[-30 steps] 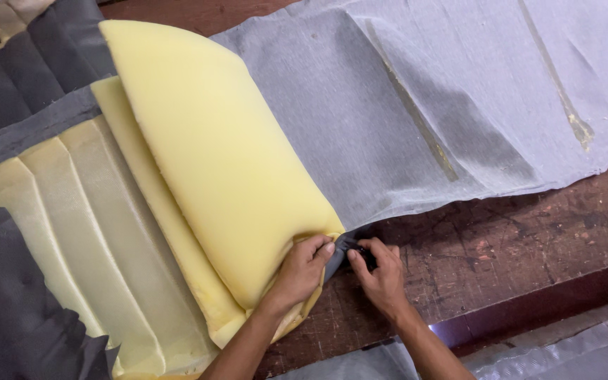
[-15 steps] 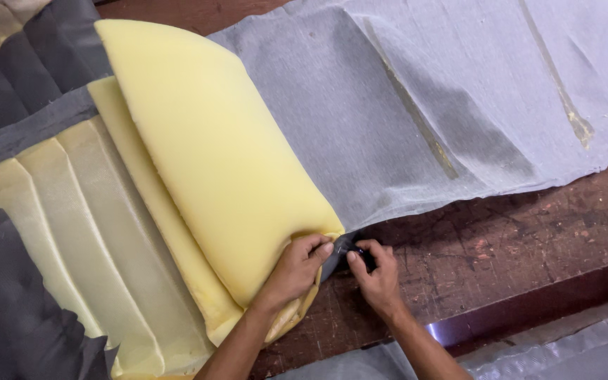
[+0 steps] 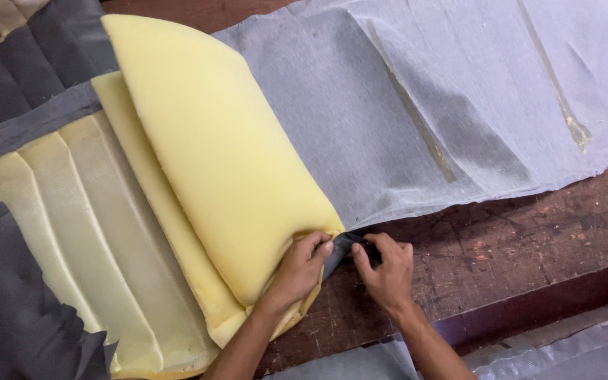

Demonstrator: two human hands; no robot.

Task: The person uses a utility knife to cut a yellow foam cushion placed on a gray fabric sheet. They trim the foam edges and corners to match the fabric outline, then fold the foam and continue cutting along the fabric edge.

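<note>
Yellow foam cushion (image 3: 226, 162) runs diagonally, upper-left to lower-right, toward both hands.

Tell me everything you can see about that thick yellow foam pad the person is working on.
The yellow foam pad is thick, soft-looking and smooth, with a rounded top end. It lies slanted across the wooden table, partly over a paler ribbed foam panel at its left edge and over the grey fabric sheet on its right. At its lower corner the left hand presses on it, while the right hand pinches a dark fabric strip against that corner.
</note>
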